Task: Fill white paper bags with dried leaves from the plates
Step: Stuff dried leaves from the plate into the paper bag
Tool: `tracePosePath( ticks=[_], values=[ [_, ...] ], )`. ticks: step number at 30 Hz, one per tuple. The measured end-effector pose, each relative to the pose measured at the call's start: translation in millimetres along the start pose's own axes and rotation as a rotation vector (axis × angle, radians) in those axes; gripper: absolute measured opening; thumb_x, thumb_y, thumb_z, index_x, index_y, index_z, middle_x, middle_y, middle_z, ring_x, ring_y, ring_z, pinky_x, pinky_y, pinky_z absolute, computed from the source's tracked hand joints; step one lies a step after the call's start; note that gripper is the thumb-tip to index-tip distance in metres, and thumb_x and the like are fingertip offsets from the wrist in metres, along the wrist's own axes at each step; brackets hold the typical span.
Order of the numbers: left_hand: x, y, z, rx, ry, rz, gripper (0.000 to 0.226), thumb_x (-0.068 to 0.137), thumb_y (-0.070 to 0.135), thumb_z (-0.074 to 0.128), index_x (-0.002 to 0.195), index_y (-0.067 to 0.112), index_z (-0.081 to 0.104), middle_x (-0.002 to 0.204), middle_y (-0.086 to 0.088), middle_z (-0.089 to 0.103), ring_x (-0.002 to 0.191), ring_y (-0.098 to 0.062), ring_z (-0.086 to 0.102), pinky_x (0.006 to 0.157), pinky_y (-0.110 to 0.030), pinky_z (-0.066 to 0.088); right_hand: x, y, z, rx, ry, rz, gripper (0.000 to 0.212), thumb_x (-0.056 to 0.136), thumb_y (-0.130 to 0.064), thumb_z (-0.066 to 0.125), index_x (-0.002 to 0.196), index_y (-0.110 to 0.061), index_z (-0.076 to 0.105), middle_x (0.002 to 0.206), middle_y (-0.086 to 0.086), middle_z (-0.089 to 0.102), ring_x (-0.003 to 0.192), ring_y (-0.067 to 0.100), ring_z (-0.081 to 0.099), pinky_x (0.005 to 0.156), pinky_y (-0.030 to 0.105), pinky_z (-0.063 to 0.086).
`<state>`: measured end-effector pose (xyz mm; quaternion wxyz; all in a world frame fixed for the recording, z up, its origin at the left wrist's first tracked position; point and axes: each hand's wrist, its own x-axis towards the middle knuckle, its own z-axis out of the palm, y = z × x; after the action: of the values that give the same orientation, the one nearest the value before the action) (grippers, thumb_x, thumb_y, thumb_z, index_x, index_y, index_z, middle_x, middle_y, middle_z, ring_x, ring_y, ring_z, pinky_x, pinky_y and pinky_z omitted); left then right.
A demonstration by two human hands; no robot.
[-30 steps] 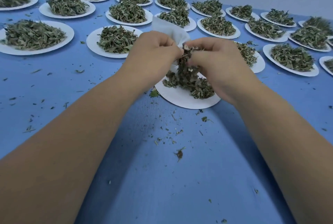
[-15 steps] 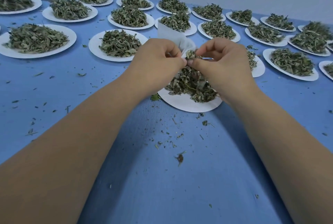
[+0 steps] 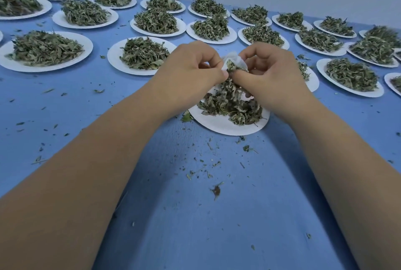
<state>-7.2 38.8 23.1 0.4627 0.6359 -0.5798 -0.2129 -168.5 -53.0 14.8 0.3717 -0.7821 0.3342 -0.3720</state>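
Observation:
A small white paper bag (image 3: 233, 59) is held between both hands above the nearest white plate (image 3: 219, 125). My left hand (image 3: 191, 70) pinches the bag's left edge at the mouth. My right hand (image 3: 269, 76) pinches the right side, its thumb pressing dried leaves (image 3: 231, 67) into the opening. Most of the bag is hidden by my fingers. A loose pile of dried leaves (image 3: 232, 104) lies on the plate right under the hands.
Several white plates heaped with dried leaves, such as one (image 3: 143, 56) at left centre and one (image 3: 350, 77) at right, fill the far half of the blue table (image 3: 195, 215). Leaf crumbs are scattered on the near part. A pale wall stands behind.
The bag has sunk lower between my hands, so less of its white paper shows. My right thumb has pushed the pinch of leaves into the mouth.

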Motion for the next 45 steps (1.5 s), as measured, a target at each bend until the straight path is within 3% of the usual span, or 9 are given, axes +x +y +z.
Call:
tracePosePath(
  ticks=[4,8,14,21,23,26,32,41,45],
  values=[
    [-1,2,5,0.041,-0.021,0.06,0.013,0.089,0.019,0.067,0.079,0.016,0.061,0.099,-0.002,0.062,0.086,-0.021,0.06,0.078,-0.035,0.048,3,-1,7,-0.104,0.041,0.018,0.007,0.077,-0.021,0.071,0.083,-0.02,0.066,0.056,-0.01,0.06,0.049,0.007,0.046,0.05,0.024,0.042],
    [-4,6,9,0.044,-0.021,0.115,0.01,0.089,0.013,0.064,0.08,0.011,0.06,0.1,-0.002,0.059,0.08,-0.016,0.056,0.07,-0.025,0.045,6,-3,10,-0.246,0.113,0.007,0.004,0.077,-0.017,0.064,0.081,-0.017,0.064,0.066,0.01,0.065,0.055,0.013,0.047,0.054,0.027,0.04],
    [-3,5,10,0.033,-0.046,0.117,0.012,0.089,0.013,0.065,0.077,0.013,0.06,0.098,-0.003,0.06,0.082,-0.02,0.06,0.079,-0.038,0.05,8,-7,13,-0.366,0.154,0.025,0.008,0.077,-0.016,0.064,0.076,-0.023,0.059,0.061,-0.005,0.059,0.055,0.009,0.048,0.046,0.015,0.033],
    [3,-7,14,0.191,0.173,0.124,0.012,0.092,0.025,0.064,0.082,0.02,0.061,0.105,0.007,0.06,0.084,-0.005,0.062,0.074,-0.015,0.046,3,-8,11,-0.1,0.071,0.125,0.014,0.08,-0.032,0.072,0.093,-0.028,0.068,0.09,-0.007,0.074,0.074,0.01,0.069,0.069,0.036,0.059],
    [7,-10,12,0.164,0.224,0.058,0.012,0.09,0.026,0.063,0.079,0.022,0.061,0.108,0.007,0.063,0.079,-0.009,0.066,0.077,-0.025,0.054,2,-7,7,0.03,-0.02,0.141,0.023,0.079,-0.03,0.076,0.102,-0.032,0.071,0.095,-0.013,0.075,0.083,0.008,0.074,0.081,0.04,0.062],
    [10,-12,8,-0.08,0.232,-0.083,0.012,0.084,0.026,0.064,0.073,0.021,0.065,0.092,0.007,0.07,0.073,-0.019,0.073,0.079,-0.045,0.061,-1,-6,2,-0.017,-0.137,0.072,0.051,0.073,-0.032,0.085,0.113,-0.05,0.061,0.107,-0.029,0.066,0.088,0.002,0.072,0.081,0.029,0.061],
    [14,-16,5,-0.403,0.217,-0.199,0.016,0.083,0.012,0.066,0.066,0.011,0.066,0.062,0.002,0.067,0.067,-0.015,0.072,0.072,-0.033,0.063,-6,-5,10,-0.303,-0.036,-0.097,0.065,0.077,-0.031,0.087,0.132,-0.041,0.052,0.102,-0.033,0.053,0.074,-0.01,0.066,0.065,0.003,0.048],
    [7,-12,4,-0.102,0.226,-0.098,0.006,0.076,0.021,0.063,0.074,0.016,0.066,0.068,0.004,0.074,0.066,-0.015,0.075,0.077,-0.05,0.062,-6,-7,7,-0.163,-0.002,-0.041,0.031,0.081,-0.039,0.084,0.107,-0.041,0.066,0.101,-0.018,0.067,0.08,0.002,0.073,0.081,0.035,0.062],
    [4,-7,4,-0.097,0.146,-0.021,0.008,0.081,0.016,0.066,0.073,0.014,0.064,0.096,0.008,0.073,0.07,-0.014,0.074,0.078,-0.048,0.061,-4,-7,4,-0.069,0.036,-0.017,0.022,0.08,-0.023,0.086,0.091,-0.025,0.067,0.085,-0.006,0.074,0.07,0.012,0.076,0.071,0.045,0.063]
  ],
)
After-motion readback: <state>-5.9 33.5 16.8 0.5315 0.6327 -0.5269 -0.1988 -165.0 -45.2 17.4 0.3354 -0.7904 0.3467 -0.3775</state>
